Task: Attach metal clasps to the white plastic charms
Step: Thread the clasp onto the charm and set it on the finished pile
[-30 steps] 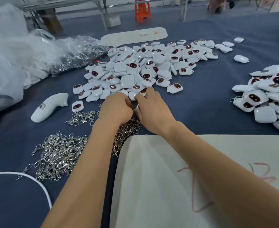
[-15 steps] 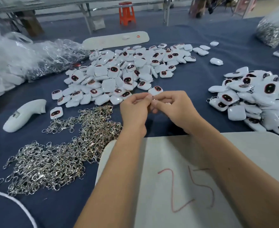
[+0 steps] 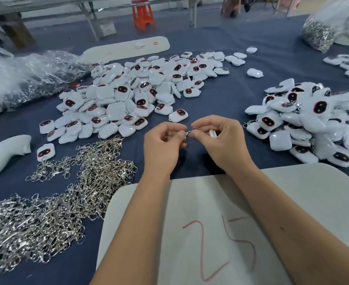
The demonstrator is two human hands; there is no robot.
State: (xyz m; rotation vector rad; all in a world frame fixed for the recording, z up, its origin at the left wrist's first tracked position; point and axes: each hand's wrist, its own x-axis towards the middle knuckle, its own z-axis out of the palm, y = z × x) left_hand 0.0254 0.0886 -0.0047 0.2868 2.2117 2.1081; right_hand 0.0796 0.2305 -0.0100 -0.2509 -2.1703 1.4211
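Observation:
My left hand [image 3: 163, 145] and my right hand [image 3: 220, 140] meet above the blue cloth, fingertips together. Between them they pinch a small metal clasp [image 3: 190, 132]. A white plastic charm [image 3: 213, 133] shows inside the curled fingers of my right hand, mostly hidden. A large heap of white charms with dark faces [image 3: 140, 93] lies beyond my hands. A second heap of charms [image 3: 307, 120] lies to the right, some with metal clasps showing. Loose metal clasps [image 3: 52, 204] are piled at the left.
A white board marked 25 [image 3: 220, 239] lies under my forearms. A white handle-shaped part [image 3: 2, 155] lies at far left. Clear plastic bags [image 3: 25, 75] sit at back left, a bag of clasps [image 3: 321, 31] at back right. An orange stool [image 3: 142, 13] stands beyond the table.
My hands left the clasp pile near the charm heap and rose together with a clasp and a charm. They now hold slightly apart, pinching the clasp between them.

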